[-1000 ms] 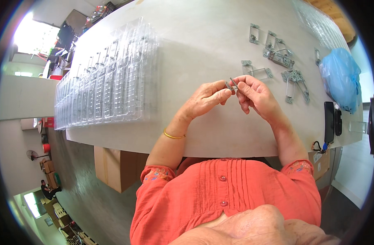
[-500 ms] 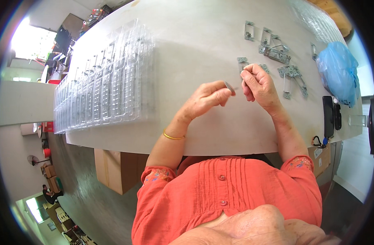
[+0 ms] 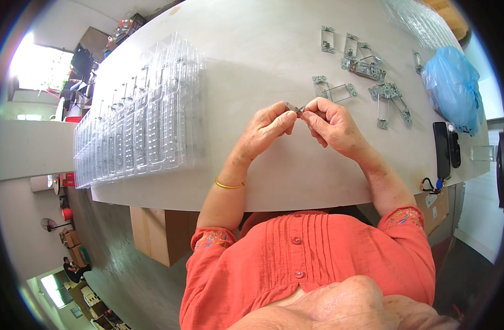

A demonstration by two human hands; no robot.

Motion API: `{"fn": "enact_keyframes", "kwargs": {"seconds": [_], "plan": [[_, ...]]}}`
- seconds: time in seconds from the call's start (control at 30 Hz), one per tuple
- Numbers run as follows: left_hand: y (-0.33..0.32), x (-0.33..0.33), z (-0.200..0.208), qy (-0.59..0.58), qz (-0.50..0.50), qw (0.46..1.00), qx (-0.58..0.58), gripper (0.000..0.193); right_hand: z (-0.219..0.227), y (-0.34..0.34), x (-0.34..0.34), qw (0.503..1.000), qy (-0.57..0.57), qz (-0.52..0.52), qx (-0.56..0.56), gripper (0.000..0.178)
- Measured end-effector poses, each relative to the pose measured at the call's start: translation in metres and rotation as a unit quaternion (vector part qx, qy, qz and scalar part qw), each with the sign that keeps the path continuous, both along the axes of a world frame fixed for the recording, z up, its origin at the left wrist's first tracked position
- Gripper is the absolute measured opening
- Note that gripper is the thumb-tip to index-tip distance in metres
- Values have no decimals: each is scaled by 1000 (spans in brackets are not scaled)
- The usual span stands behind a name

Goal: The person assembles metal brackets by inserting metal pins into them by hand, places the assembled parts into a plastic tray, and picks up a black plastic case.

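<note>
My left hand [image 3: 267,132] and my right hand [image 3: 334,127] meet above the table [image 3: 252,66], fingertips almost touching. Pinched between thumbs and forefingers is a small grey metal piece [image 3: 294,108], mostly covered by the fingers; I cannot tell whether it is one part or two. Just beyond my right hand lies a metal bracket [image 3: 339,88] of small plates and thin rods. More such brackets lie farther right, including a cluster [image 3: 391,92] and a heap [image 3: 363,68] behind it. A gold bangle [image 3: 230,186] circles my left wrist.
Stacked clear plastic trays [image 3: 147,115] cover the table's left side, with metal parts in their slots. At the right are a blue plastic bag [image 3: 453,88], a black phone [image 3: 442,153] and clear plastic packaging [image 3: 417,25]. A cardboard box [image 3: 158,234] stands below the front edge.
My right hand has moved left, away from the brackets, to meet my left hand. Their fingertips, apart before, now come together around the small metal piece.
</note>
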State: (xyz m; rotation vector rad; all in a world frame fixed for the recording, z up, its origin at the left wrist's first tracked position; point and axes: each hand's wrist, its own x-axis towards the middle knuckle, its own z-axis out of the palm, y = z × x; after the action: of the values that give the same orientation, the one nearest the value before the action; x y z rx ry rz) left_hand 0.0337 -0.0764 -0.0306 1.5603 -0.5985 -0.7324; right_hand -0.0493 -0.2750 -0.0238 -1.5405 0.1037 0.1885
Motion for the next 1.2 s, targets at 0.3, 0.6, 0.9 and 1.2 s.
{"fn": "enact_keyframes", "kwargs": {"seconds": [0.3,0.6,0.9,1.2], "plan": [[4,5,-10,-189,-17,982,-1,34,-1,6,2,993,45,37,106,24],[10,13,-5,-399,55,912,71,32,-2,3,0,993,56,65,81,23],[14,20,-21,-537,31,811,230,41,-6,1,8,995,35,5,88,22],[5,20,-34,-507,146,834,161,10,-7,6,4,998,27,20,61,20]]}}
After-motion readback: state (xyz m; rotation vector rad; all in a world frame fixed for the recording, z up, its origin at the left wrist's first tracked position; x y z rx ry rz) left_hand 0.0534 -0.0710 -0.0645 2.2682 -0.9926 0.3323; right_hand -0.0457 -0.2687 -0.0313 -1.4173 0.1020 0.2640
